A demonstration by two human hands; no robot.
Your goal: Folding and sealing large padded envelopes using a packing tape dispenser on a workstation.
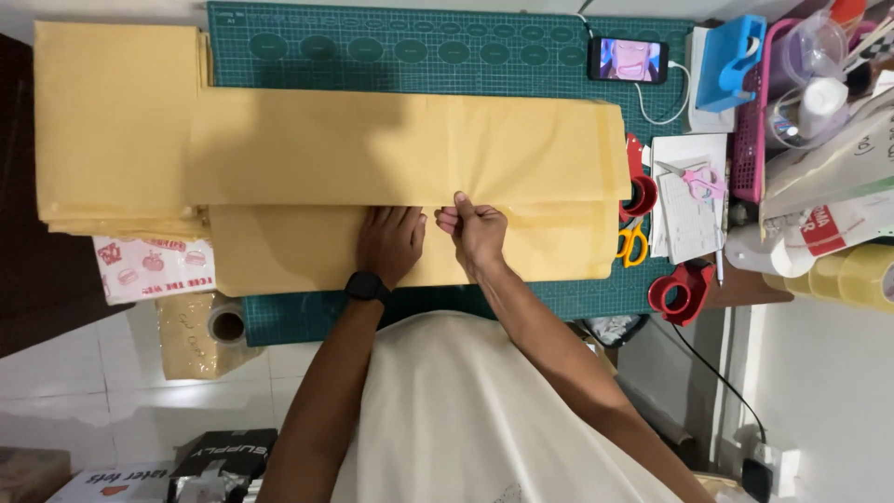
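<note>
A long yellow-tan paper sheet point(372, 149) lies folded across a green cutting mat point(419, 47). A lower layer of the same paper point(279, 256) shows beneath the folded edge. My left hand point(391, 244) presses flat on the lower layer, a black watch on its wrist. My right hand point(475, 228) pinches the folded edge of the upper layer near the middle. A thicker stack of the same paper point(112, 121) sits at the left end.
A phone point(627, 59) with a lit screen lies at the mat's far edge. Right of the paper are red tape dispensers point(680, 291), orange-handled scissors point(633, 245), pink scissors point(698, 179) on a notepad, a blue dispenser point(731, 61) and tape rolls point(861, 275). A bubble-wrap roll point(209, 331) sits lower left.
</note>
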